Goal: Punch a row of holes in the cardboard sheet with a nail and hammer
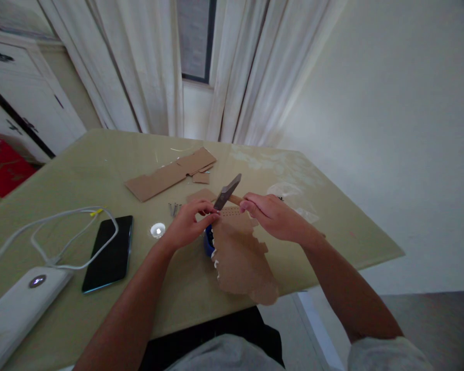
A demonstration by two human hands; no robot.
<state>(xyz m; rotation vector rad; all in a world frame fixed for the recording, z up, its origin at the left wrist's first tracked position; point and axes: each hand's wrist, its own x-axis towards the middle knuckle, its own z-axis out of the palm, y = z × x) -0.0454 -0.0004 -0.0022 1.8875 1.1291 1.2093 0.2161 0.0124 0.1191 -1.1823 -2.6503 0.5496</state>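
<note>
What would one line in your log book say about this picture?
right hand: grips hammer | left hand: pinches at top of cardboard piece | nails, phone on table

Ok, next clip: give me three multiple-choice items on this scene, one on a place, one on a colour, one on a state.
1. Where does the phone lie?
A. left of the hands
B. on the cardboard
C. at the table's far edge

2. What colour is the cable?
A. black
B. white
C. red

3. What is the right hand doing?
A. resting flat
B. gripping a hammer
C. holding the phone

Answers: 1 A, it lies beside the left hand. 2 B, it is white. 3 B, fingers wrap the handle.
</note>
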